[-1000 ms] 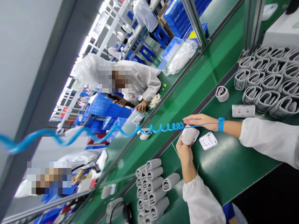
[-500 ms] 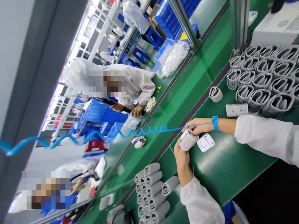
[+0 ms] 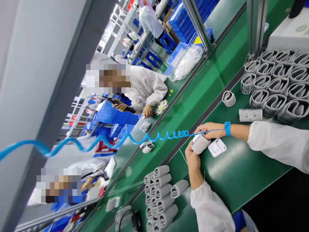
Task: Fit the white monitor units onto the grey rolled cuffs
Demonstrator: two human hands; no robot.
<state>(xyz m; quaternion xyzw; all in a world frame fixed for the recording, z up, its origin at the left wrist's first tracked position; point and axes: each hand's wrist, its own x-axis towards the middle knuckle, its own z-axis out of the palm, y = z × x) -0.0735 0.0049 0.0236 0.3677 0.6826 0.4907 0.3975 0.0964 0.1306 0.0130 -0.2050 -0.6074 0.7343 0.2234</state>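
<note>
Both hands meet on one rolled grey cuff [image 3: 199, 144] just above the green bench [image 3: 231, 174]. My left hand [image 3: 191, 158] comes up from the lower edge and grips the cuff's near end. My right hand [image 3: 208, 129], with a blue wrist strap [image 3: 227, 128] on its wrist, closes over the cuff's top. A coiled blue cord [image 3: 166, 135] runs left from the strap. A small white device [image 3: 217, 147] lies on the bench, touching or just beside the cuff.
Several rolled grey cuffs are stacked at the lower middle [image 3: 159, 193] and packed at the upper right [image 3: 277, 83]. A single cuff [image 3: 229, 98] and a white box-like device [image 3: 250, 115] lie between. A green conveyor [image 3: 188, 103] runs diagonally; a co-worker in white [image 3: 147, 87] works across it.
The cuff has been lifted and turned slightly between my hands, which stay closed on it. The view has shifted a little; the co-worker's hand keeps working at the far side.
</note>
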